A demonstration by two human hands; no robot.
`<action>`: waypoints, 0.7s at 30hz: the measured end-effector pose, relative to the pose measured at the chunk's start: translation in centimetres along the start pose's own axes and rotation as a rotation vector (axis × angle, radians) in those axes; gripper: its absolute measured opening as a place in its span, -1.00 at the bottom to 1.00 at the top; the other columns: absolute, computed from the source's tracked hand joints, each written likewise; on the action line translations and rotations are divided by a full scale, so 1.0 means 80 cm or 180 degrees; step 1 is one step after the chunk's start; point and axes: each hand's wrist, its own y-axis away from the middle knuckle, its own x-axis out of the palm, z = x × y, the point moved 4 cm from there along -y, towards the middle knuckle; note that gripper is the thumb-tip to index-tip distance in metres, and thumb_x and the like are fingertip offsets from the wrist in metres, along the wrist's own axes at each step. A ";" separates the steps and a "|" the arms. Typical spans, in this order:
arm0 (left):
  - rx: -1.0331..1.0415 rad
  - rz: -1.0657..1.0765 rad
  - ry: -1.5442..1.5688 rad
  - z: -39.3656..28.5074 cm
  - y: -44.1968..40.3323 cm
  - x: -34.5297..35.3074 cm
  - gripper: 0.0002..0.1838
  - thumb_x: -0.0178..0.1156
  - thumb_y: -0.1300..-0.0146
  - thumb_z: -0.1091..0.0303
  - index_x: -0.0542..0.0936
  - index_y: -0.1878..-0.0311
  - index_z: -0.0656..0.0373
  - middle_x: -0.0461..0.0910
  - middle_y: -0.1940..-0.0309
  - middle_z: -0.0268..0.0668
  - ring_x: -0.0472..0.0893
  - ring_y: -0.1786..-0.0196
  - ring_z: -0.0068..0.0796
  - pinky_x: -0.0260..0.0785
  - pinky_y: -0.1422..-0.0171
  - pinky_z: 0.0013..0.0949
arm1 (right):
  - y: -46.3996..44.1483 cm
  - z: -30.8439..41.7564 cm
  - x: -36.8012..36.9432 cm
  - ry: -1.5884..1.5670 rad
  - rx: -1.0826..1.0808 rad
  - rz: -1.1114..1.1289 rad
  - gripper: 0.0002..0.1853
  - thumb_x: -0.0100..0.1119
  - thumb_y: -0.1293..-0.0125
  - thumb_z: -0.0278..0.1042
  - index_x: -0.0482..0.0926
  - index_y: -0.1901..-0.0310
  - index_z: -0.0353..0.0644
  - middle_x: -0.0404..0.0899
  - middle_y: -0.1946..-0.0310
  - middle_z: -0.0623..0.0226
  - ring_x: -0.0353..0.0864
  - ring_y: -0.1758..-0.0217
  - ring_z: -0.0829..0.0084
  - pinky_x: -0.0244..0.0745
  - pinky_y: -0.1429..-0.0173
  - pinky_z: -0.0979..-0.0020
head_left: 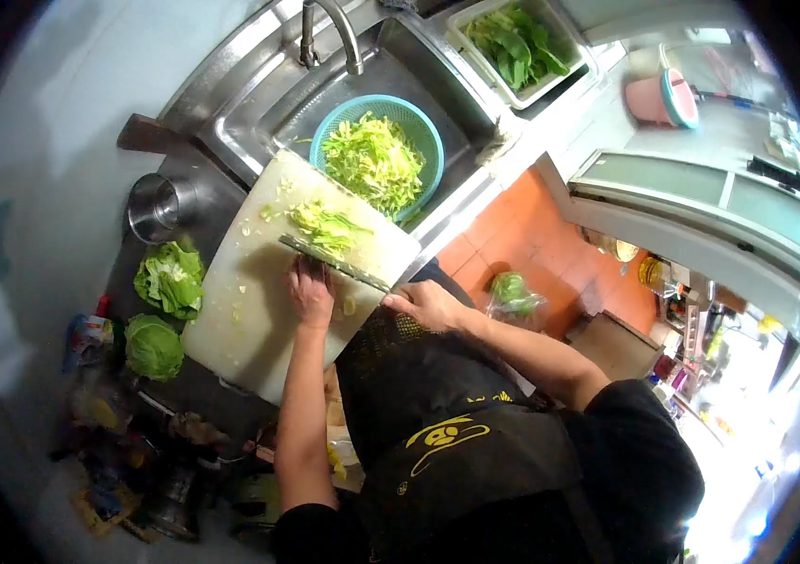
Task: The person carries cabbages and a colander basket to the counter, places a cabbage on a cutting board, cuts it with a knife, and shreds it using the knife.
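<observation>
A white cutting board (pixel 231 291) lies at the sink's edge with shredded cabbage (pixel 328 227) on its upper part. Beside that cabbage a knife (pixel 339 264) runs across the board. My right hand (pixel 426 305) is closed around the knife's handle end at the board's right edge. Close behind the blade, my left hand (pixel 311 293) is near the board; its fingertips are partly hidden by the knife, and whether they hold anything cannot be made out. A blue-green basket (pixel 436 150) in the sink holds more shredded cabbage (pixel 372 164), just beyond the board.
Left of the board are a cut cabbage (pixel 171 280), a cabbage head (pixel 154 347) and a glass bowl (pixel 157 209). A faucet (pixel 348 42) arches over the sink (pixel 292 117). A white tub (pixel 533 97) of green leaves stands at the upper right. Bagged greens (pixel 513 293) rest on the floor.
</observation>
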 end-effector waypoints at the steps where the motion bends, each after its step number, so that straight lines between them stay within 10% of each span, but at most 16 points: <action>1: 0.0009 0.0196 0.0109 0.011 0.014 0.021 -0.66 0.26 -0.35 0.29 0.63 -0.09 0.30 0.57 -0.10 0.09 0.51 -0.24 0.19 0.38 -0.37 0.08 | 0.009 0.008 -0.005 0.0033 0.0224 0.0210 -0.33 -0.01 -0.55 0.26 0.62 0.26 -0.37 0.61 0.43 -0.18 0.65 0.28 -0.13 0.51 0.10 0.01; 13: -0.0095 0.0358 0.0547 0.010 0.006 0.012 -0.77 0.24 -0.03 0.54 0.57 0.20 0.33 0.53 0.12 0.07 0.54 -0.06 0.23 0.45 -0.30 0.18 | -0.041 -0.024 0.023 0.0126 0.0216 0.0231 -0.30 -0.02 -0.53 0.31 0.63 0.23 -0.35 0.62 0.39 -0.16 0.67 0.21 -0.10 0.51 0.04 0.02; 21: 0.0039 0.0301 0.0568 0.004 0.002 -0.003 -0.68 0.24 -0.09 0.52 0.58 0.03 0.28 0.53 -0.02 0.05 0.52 -0.18 0.18 0.43 -0.35 0.14 | -0.053 -0.012 0.016 -0.0039 0.0203 0.0064 -0.34 -0.01 -0.57 0.22 0.61 0.23 -0.40 0.56 0.50 0.06 0.53 0.40 0.22 0.48 0.15 0.12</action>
